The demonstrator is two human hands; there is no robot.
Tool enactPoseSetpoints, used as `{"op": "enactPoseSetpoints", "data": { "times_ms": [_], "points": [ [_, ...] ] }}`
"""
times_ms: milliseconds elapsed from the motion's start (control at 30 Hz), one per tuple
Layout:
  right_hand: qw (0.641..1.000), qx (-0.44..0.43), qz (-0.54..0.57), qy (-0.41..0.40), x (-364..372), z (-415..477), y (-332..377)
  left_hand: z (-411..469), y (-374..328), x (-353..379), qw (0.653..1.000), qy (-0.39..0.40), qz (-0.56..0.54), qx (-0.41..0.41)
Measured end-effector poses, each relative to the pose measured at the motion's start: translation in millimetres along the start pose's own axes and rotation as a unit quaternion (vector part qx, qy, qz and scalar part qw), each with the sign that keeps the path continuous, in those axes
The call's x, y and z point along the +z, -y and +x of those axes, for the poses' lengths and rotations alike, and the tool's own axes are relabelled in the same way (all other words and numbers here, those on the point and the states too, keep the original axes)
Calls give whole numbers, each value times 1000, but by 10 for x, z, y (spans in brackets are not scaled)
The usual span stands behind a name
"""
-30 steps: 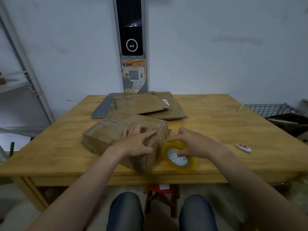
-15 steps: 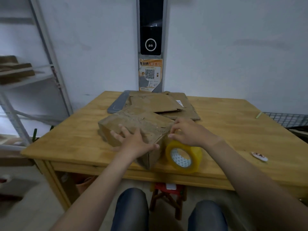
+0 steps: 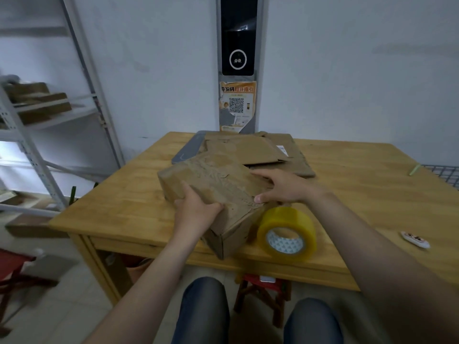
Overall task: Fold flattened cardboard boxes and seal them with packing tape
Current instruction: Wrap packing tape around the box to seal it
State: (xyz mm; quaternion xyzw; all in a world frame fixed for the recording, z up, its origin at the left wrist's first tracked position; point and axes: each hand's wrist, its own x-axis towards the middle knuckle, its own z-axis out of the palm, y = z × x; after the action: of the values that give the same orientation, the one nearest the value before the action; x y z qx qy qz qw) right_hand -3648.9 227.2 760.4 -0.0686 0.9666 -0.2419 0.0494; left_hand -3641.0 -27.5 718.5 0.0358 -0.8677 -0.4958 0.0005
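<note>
A folded brown cardboard box [image 3: 213,180] lies on the wooden table [image 3: 119,209], one corner over the near edge. My left hand [image 3: 196,214] grips its near left side, thumb on top. My right hand [image 3: 280,187] holds the box's right edge, thumb on the top face and fingers over the far side. A yellow roll of packing tape [image 3: 288,232] stands on its side just right of the box, free of both hands. Flattened cardboard boxes [image 3: 258,152] are stacked at the back of the table.
A grey flat panel [image 3: 186,151] lies under the stack. A small white oval object [image 3: 415,239] and a green pen [image 3: 414,169] lie on the right. A metal shelf [image 3: 49,115] stands left, a red stool [image 3: 263,291] under the table, a wire basket [image 3: 444,172] far right.
My right hand has let go of the tape roll and moved up onto the box's right edge. My left hand has shifted to the box's near left side. The view has turned left.
</note>
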Motion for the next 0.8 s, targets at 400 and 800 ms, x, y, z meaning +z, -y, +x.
{"op": "enactPoseSetpoints", "data": {
  "times_ms": [400, 800],
  "points": [
    [989, -2, 84, -125, 195, -675, 169, -568, -138, -68, 989, -99, 18, 108],
    [977, -43, 147, -148, 532, -265, 789, -525, -66, -705, 972, -200, 14, 123]
  ]
}}
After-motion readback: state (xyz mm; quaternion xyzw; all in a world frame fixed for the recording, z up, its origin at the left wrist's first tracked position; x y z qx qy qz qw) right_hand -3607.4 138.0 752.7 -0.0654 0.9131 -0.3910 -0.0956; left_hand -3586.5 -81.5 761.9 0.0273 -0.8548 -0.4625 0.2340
